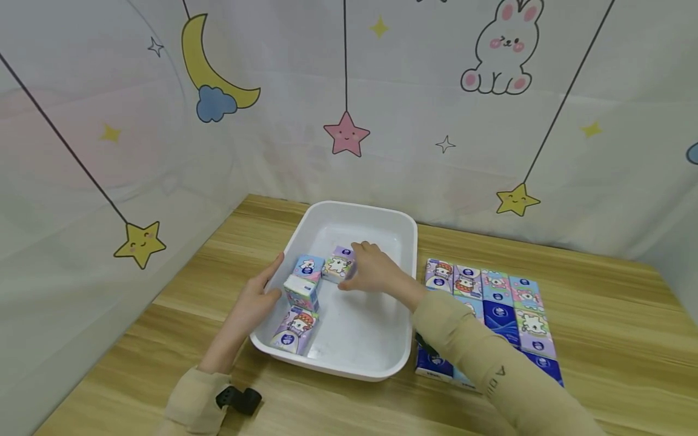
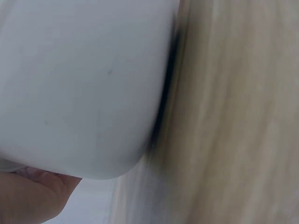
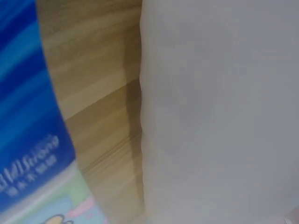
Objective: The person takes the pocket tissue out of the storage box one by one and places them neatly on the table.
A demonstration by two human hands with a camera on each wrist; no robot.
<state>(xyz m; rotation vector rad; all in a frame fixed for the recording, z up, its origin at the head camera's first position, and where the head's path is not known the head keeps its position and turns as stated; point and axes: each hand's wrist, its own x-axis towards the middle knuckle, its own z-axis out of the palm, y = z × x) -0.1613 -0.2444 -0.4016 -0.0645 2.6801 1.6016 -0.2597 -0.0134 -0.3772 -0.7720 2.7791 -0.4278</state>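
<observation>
A white plastic basin stands on the table. My left hand grips its left rim, thumb towards the inside; the left wrist view shows part of that hand against the basin's outer wall. Inside the basin, my right hand holds a small purple-and-green tissue pack between thumb and fingers. Beside that pack lies a blue tissue pack. Nearer me along the left wall are a pack seen edge-on and a purple one. The right wrist view shows no hand.
Right of the basin, several tissue packs lie in close rows, partly hidden by my right sleeve. The wooden table runs back to a white cloth printed with stars, a moon and a rabbit.
</observation>
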